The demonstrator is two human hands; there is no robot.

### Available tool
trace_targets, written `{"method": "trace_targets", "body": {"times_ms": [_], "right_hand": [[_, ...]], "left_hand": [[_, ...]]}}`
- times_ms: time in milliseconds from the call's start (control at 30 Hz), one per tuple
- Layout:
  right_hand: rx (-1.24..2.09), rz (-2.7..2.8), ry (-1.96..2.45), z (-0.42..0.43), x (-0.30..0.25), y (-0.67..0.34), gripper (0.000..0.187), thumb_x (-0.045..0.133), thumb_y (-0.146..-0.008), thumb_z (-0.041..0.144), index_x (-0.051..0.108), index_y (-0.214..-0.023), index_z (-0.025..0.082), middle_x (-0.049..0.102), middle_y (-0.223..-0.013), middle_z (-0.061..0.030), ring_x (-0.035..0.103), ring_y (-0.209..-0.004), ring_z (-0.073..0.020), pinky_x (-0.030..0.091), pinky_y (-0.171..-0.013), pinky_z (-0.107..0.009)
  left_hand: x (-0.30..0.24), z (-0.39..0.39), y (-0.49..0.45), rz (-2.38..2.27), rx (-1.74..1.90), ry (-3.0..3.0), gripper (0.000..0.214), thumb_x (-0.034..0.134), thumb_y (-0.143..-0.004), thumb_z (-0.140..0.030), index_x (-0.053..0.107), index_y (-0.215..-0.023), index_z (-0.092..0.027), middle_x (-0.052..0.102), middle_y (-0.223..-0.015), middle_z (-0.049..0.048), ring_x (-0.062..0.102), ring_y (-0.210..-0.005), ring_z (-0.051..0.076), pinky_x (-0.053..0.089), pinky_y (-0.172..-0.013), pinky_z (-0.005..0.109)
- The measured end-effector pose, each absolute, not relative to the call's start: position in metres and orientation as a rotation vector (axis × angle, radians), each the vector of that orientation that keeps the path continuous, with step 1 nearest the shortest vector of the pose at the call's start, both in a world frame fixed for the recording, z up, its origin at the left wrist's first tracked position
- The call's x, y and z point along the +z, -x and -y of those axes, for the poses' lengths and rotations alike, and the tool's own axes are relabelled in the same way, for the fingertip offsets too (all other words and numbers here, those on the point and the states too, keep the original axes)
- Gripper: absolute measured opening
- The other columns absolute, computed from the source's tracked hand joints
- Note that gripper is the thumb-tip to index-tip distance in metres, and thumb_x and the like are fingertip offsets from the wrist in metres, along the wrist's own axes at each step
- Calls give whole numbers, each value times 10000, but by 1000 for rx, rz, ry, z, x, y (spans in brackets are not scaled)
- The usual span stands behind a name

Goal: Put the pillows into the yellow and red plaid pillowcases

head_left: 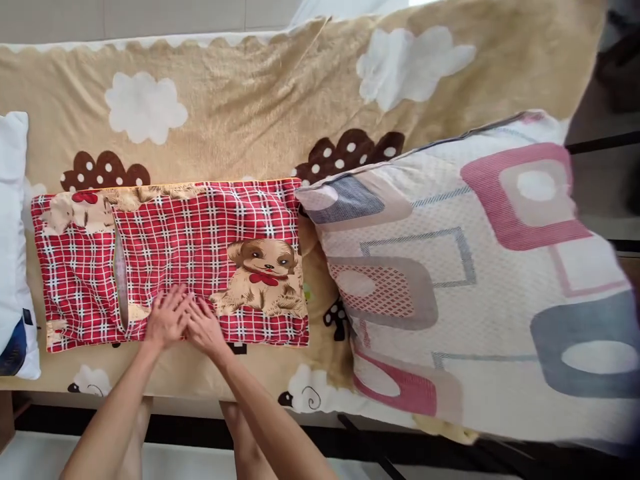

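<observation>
A small pillow in a red plaid pillowcase (180, 240) with puppy prints lies flat before me. Toward its left end, the cover's slit (121, 280) gapes a little and shows a pale strip inside. My left hand (170, 317) rests palm down on the lower middle of the pillowcase, fingers stretched out. Close beside it, my right hand (204, 323) also lies flat on the cloth, its fingers extended and the two hands touching or nearly so. Neither hand grips anything. The printed puppy (265, 273) is just right of my right hand.
A tan blanket (225, 127) with cloud and sheep prints covers the surface underneath. On the right, a large patterned pillow (480, 287) meets the red pillowcase's edge. A white pillow (13, 233) with a dark label lies at the far left. My legs are at the near edge.
</observation>
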State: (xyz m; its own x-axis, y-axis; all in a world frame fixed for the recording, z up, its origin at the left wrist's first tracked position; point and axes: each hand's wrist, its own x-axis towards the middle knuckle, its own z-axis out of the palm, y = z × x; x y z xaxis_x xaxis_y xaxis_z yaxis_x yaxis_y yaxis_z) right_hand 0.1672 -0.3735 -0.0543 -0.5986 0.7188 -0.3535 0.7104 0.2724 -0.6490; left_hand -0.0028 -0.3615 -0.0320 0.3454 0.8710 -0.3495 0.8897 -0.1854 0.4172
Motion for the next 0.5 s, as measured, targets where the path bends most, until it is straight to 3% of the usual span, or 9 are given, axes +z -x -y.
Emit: {"method": "trace_targets", "body": {"times_ms": [67,133,300,400,500], "right_hand": [[1052,2329,1778,389,-61,-213,500,401,-981,280,400,-1479,239,451,-1501,-129,359,-1413,-302,235,-1149,-578],[766,2086,2171,409,-62,-266,533,384,-981,316,363,-1503,208,458,-1490,-160,378,-1403,-318,235,-1135,-572],[651,2014,2202,439,-56,-348,505,341,-993,349,400,-1475,210,512,-1450,-148,512,-1304,-264,313,-1095,-461],[435,1806,2290,413,-56,-337,527,328,-996,361,361,-1496,197,482,-1472,-164,498,-1311,-281,309,-1090,-488],[434,1748,2330,371,-65,-306,591,312,-1000,400,247,-1544,180,379,-1542,-163,378,-1401,-284,275,-1122,-501]], "left_hand": [[-38,374,45,-1671,-138,-2009,507,381,-973,-343,409,-1475,-276,393,-1539,77,366,-1428,249,127,-1212,493],[-35,391,79,-1828,-185,-1955,488,393,-967,-334,469,-1443,-257,416,-1524,101,381,-1417,269,117,-1204,508],[-11,404,85,-2012,-108,-1903,487,405,-927,-216,522,-1399,-199,466,-1491,152,405,-1393,300,122,-1177,542],[-4,375,62,-2283,115,-1739,440,461,-907,-260,562,-1323,-163,537,-1396,186,482,-1309,309,275,-1114,512],[-6,330,51,-2607,244,-1384,519,522,-886,-464,523,-1281,-128,600,-1226,193,568,-1151,298,454,-935,427]]}}
